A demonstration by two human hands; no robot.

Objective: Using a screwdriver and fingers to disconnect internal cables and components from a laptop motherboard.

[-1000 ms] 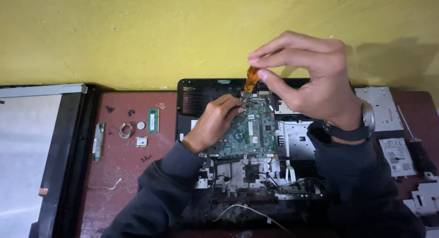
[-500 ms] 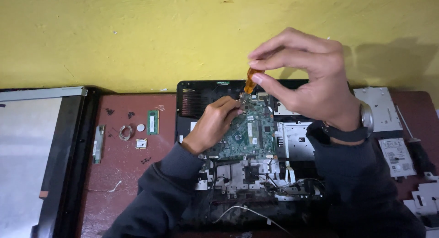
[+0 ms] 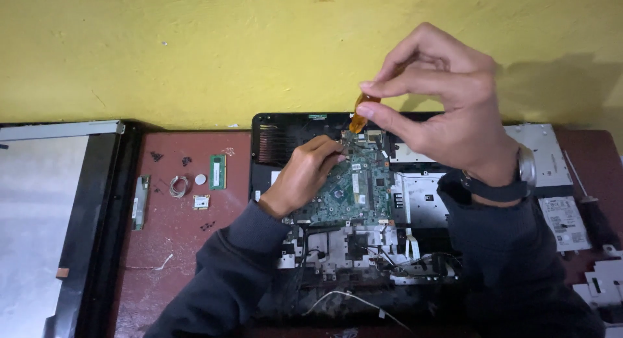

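The right hand (image 3: 448,111) pinches the thin orange flat ribbon cable (image 3: 361,112) between thumb and fingertips, raised at twelve o'clock above the green rectangular circuit board (image 3: 355,192). The left hand (image 3: 304,174), fingers curled closed, presses the board's nine o'clock edge inside the black plastic laptop shell (image 3: 285,140).

Dim, warm indoor light; soft shadow on yellow wall (image 3: 195,52) at right; slight overall softness.

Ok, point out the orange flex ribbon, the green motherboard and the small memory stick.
orange flex ribbon (image 3: 359,120), head view, lower end below the fingertips.
green motherboard (image 3: 355,192), head view, middle of the board.
small memory stick (image 3: 217,172), head view, centre of its green face.
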